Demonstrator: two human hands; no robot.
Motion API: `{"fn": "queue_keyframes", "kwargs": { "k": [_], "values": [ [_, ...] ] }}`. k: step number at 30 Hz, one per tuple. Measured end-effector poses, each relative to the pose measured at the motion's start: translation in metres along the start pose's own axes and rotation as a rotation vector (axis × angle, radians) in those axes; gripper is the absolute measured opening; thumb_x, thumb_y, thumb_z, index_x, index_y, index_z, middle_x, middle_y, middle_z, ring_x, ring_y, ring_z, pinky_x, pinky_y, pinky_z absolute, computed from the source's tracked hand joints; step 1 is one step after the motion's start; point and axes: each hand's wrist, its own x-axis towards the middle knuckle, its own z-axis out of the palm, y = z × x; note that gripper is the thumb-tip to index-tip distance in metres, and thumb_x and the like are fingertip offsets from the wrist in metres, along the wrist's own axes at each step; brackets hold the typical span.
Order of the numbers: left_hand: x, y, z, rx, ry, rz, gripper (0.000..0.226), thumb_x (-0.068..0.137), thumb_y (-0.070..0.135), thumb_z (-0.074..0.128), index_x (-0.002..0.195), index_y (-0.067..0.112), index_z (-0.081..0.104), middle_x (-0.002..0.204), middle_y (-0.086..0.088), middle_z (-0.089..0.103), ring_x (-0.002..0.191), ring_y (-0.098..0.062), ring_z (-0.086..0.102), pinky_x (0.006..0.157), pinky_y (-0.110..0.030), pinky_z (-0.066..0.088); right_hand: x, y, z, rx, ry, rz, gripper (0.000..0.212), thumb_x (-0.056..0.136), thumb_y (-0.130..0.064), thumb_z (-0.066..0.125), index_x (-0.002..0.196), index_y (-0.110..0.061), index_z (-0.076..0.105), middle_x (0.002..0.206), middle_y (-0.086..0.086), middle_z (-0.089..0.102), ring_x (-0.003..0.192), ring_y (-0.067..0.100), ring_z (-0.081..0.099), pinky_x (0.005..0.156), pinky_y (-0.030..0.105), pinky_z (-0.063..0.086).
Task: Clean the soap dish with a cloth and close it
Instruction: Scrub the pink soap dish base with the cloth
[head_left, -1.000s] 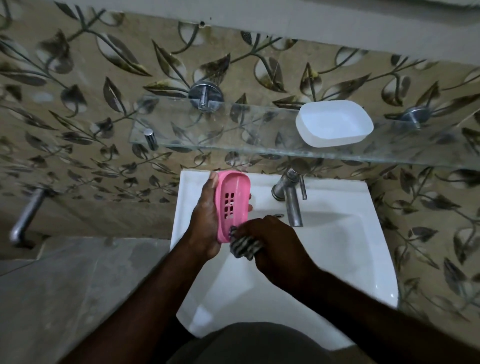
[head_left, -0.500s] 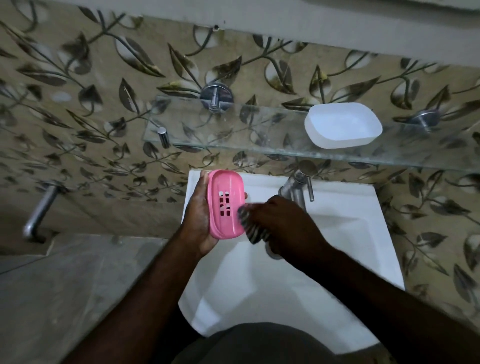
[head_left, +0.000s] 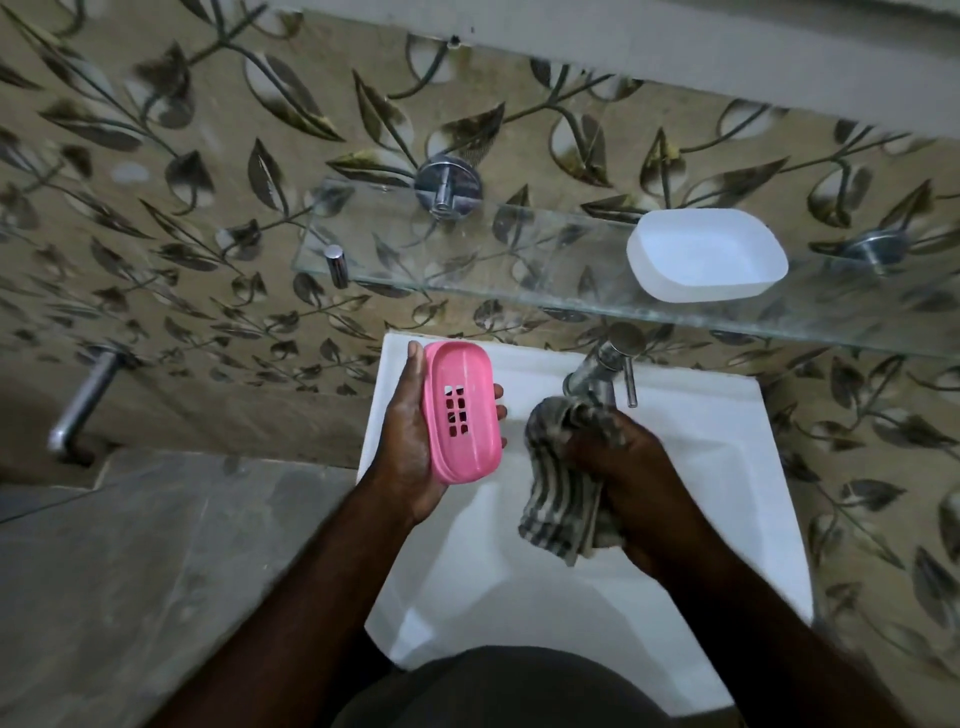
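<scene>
My left hand (head_left: 408, 441) grips a pink soap dish tray (head_left: 462, 410) with drain holes, holding it over the left side of the white sink (head_left: 727, 467), its inner face turned toward me. My right hand (head_left: 623, 483) clutches a striped grey cloth (head_left: 558, 499) a short way to the right of the tray, apart from it. The white half of the soap dish (head_left: 706, 254) lies open side up on the glass shelf (head_left: 467, 249) above the sink.
A chrome tap (head_left: 597, 369) stands at the back of the sink, just above my right hand. The leaf-patterned tiled wall (head_left: 208, 156) carries the shelf brackets and a chrome pipe (head_left: 78, 410) at the left. Grey floor (head_left: 130, 571) lies left of the sink.
My right hand has drawn the cloth away from the pink tray to the right. My left hand has turned the tray so its inner face shows more fully.
</scene>
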Motion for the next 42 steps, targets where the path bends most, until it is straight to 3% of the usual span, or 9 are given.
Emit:
{"fn": "queue_keyframes", "kwargs": {
  "k": [4,8,14,20,25,31,34,37,42],
  "values": [
    [-0.002,-0.002,0.015,0.058,0.054,0.005,0.069,0.075,0.065,0.049,0.108,0.008,0.070,0.096,-0.017,0.069,0.084,-0.028,0.065,0.079,-0.040,0.052,-0.011,0.011,0.024,-0.509,-0.044,-0.144,0.015,0.080,-0.017,0.076,0.091,-0.020,0.067,0.076,0.008,0.071,0.064,0.022,0.071,0.056,0.032,0.056],
    [-0.002,-0.013,0.020,0.096,0.134,-0.053,0.081,0.070,0.068,0.053,0.122,0.007,0.062,0.098,-0.015,0.069,0.084,-0.025,0.065,0.077,-0.037,0.053,0.008,0.033,0.027,-0.918,-0.014,-0.402,0.029,0.067,-0.009,0.063,0.092,-0.023,0.069,0.084,-0.013,0.060,0.074,0.001,0.058,0.066,0.015,0.043],
    [-0.006,-0.007,0.021,-0.063,0.154,-0.075,0.080,0.081,0.071,0.047,0.116,0.002,0.064,0.115,-0.024,0.067,0.105,-0.035,0.065,0.096,-0.050,0.048,0.030,0.013,0.041,-0.958,0.019,-0.593,0.026,0.068,-0.002,0.068,0.092,-0.012,0.068,0.086,-0.011,0.053,0.082,0.008,0.054,0.072,-0.002,0.030],
    [-0.009,-0.010,0.017,-0.140,0.154,-0.042,0.072,0.084,0.065,0.044,0.121,0.007,0.062,0.097,-0.019,0.069,0.083,-0.030,0.066,0.081,-0.040,0.055,0.000,0.019,0.037,-1.115,-0.021,-0.409,0.021,0.078,-0.009,0.061,0.095,-0.014,0.072,0.088,0.008,0.063,0.083,0.023,0.062,0.066,0.018,0.034],
    [-0.016,-0.028,0.034,-0.244,0.052,-0.135,0.059,0.086,0.061,0.043,0.087,0.015,0.080,0.094,-0.014,0.074,0.089,-0.030,0.068,0.088,-0.045,0.048,0.023,-0.008,0.041,-1.208,0.056,-0.493,0.015,0.076,-0.019,0.055,0.085,-0.015,0.066,0.083,0.006,0.061,0.077,0.027,0.064,0.069,0.034,0.050],
    [-0.013,-0.018,0.023,-0.234,0.053,-0.094,0.077,0.073,0.064,0.049,0.122,0.007,0.063,0.100,-0.021,0.070,0.093,-0.035,0.064,0.088,-0.050,0.049,-0.002,0.006,0.036,-1.154,-0.011,-0.556,0.025,0.070,-0.011,0.063,0.090,-0.026,0.063,0.079,0.000,0.064,0.073,0.019,0.063,0.069,0.019,0.046],
    [-0.014,-0.021,0.022,-0.235,0.073,-0.049,0.065,0.079,0.063,0.047,0.110,0.013,0.071,0.100,-0.017,0.067,0.091,-0.032,0.062,0.091,-0.048,0.048,-0.006,0.008,0.036,-1.121,-0.043,-0.561,0.028,0.077,-0.020,0.050,0.096,-0.018,0.071,0.082,-0.007,0.067,0.077,0.004,0.064,0.072,0.002,0.035],
    [-0.020,-0.027,0.032,-0.226,0.040,-0.099,0.058,0.087,0.058,0.043,0.091,0.013,0.078,0.098,-0.016,0.071,0.087,-0.031,0.069,0.079,-0.043,0.054,0.016,-0.014,0.044,-1.112,0.031,-0.630,0.017,0.078,-0.020,0.051,0.083,-0.014,0.066,0.072,-0.009,0.059,0.070,0.005,0.063,0.064,0.011,0.037],
    [-0.019,-0.010,0.028,-0.209,0.066,-0.028,0.072,0.063,0.062,0.066,0.116,0.013,0.067,0.110,-0.021,0.066,0.103,-0.036,0.061,0.095,-0.052,0.047,0.011,-0.009,0.043,-1.022,-0.001,-0.630,0.018,0.074,-0.009,0.058,0.084,-0.023,0.063,0.078,-0.003,0.067,0.071,0.009,0.062,0.064,0.013,0.043]
  ]
}}
